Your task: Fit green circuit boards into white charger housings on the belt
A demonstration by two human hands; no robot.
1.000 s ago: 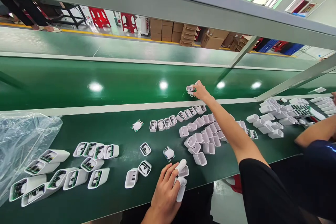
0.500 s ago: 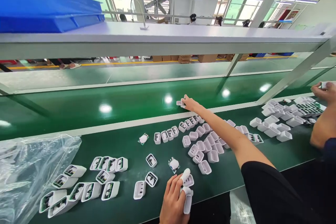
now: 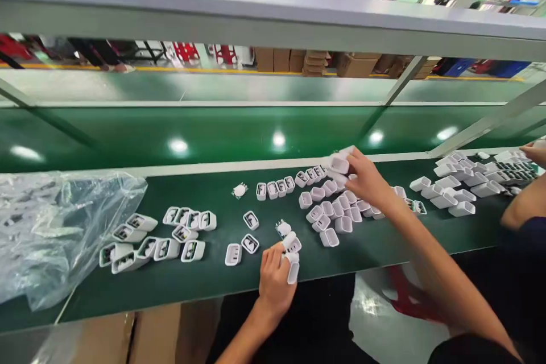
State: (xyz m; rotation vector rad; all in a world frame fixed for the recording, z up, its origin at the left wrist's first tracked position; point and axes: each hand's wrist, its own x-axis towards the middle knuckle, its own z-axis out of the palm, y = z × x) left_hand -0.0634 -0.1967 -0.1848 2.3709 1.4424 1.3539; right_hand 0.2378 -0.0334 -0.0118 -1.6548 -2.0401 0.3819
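Head view, nearest first: the left hand (image 3: 275,276) lies at the near edge of the green bench (image 3: 213,284), fingers curled around a white charger shell (image 3: 293,271), with white cots on the fingertips and another shell (image 3: 292,244) touching them. A small circuit board (image 3: 282,228) lies just beyond. Left of the hand, filled shells (image 3: 187,219) sit in loose groups, and a crumpled plastic bag (image 3: 55,233) covers the bench's left end.

Farther out, the right hand (image 3: 364,182) is over a cluster of empty shells (image 3: 330,213), fingers closed on a white shell (image 3: 340,164) at the bench's far rail, beside a row of shells (image 3: 277,187) standing open end up.

These shells look like light, stiff plastic with smooth, likely slippery walls; a pinch across two opposite flat sides should hold best, away from the open mouth. The board looks more delicate and is best taken by its edges.

Open room is scant among the clusters; the bare strip in front of the left hand and the glossy conveyor (image 3: 213,131) past the rail are free. The overhead shelf (image 3: 273,11) limits upward reach. At far right, another person's arm (image 3: 522,205) works over a further pile (image 3: 460,187).
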